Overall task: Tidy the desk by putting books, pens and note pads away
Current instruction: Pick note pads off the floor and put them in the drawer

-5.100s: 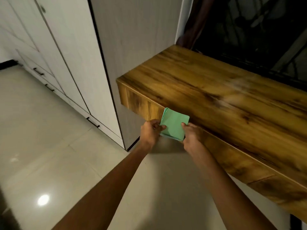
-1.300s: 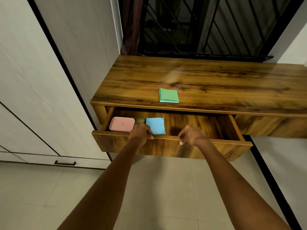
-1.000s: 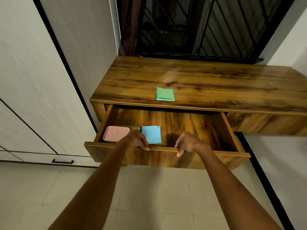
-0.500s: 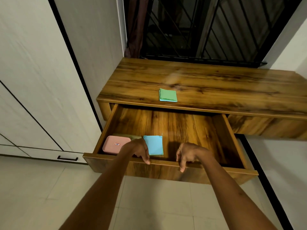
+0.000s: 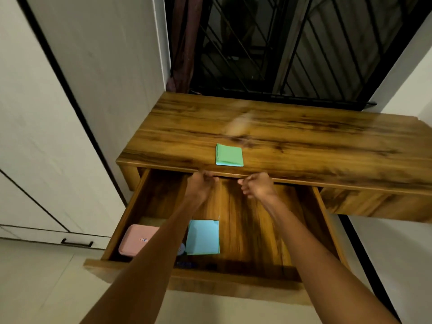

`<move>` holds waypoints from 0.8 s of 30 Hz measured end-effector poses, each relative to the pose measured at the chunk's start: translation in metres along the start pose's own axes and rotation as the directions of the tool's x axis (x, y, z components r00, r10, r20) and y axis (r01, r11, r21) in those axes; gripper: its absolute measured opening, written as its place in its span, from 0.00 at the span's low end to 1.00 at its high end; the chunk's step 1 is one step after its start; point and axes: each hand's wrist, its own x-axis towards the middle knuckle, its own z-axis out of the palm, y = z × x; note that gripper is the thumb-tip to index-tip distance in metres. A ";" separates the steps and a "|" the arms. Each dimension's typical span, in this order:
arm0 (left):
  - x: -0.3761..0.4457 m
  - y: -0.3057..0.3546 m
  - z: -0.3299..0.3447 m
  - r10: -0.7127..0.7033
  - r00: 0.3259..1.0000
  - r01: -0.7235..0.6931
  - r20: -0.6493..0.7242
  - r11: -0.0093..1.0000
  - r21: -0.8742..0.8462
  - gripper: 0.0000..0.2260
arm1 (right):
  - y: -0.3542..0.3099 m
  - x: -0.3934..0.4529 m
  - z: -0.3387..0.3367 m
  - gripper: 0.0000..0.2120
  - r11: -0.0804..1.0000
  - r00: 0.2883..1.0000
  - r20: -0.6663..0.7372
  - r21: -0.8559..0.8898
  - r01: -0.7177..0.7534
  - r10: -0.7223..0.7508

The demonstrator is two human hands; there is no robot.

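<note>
A green note pad (image 5: 229, 155) lies flat on the wooden desk top (image 5: 304, 141), close to its front edge. Below it the drawer (image 5: 203, 280) stands pulled far out. Inside it lie a blue note pad (image 5: 203, 237) and a pink case (image 5: 136, 239) at the front left. My left hand (image 5: 201, 185) and my right hand (image 5: 256, 184) hover above the drawer's back part, just under the desk edge and a little short of the green pad. Both hands hold nothing, with fingers loosely curled.
White cabinet doors (image 5: 42, 141) with a black handle (image 5: 77, 242) fill the left side. A dark barred window (image 5: 280, 43) and a curtain (image 5: 184, 43) stand behind the desk. A white wall (image 5: 402, 242) rises on the right. Small dark items (image 5: 187, 264) lie at the drawer's front.
The drawer has been pulled further out. Both hands have let go of its front edge and moved forward and up toward the green pad on the desk.
</note>
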 end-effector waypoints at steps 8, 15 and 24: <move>0.104 0.017 0.044 0.038 0.988 -0.016 -0.147 0.988 0.152 0.15 | -0.042 0.092 0.014 0.20 0.979 0.954 -0.296 -0.203 -0.021 -0.041; 0.147 0.028 0.062 -0.116 0.986 0.157 -0.121 0.892 0.423 0.21 | -0.056 0.130 0.031 0.22 0.825 0.968 -0.249 -0.545 -0.147 0.008; 0.169 0.040 0.066 -0.265 0.956 0.286 -0.123 0.933 0.218 0.16 | -0.063 0.148 0.031 0.21 0.918 0.965 -0.208 -0.328 -0.222 0.159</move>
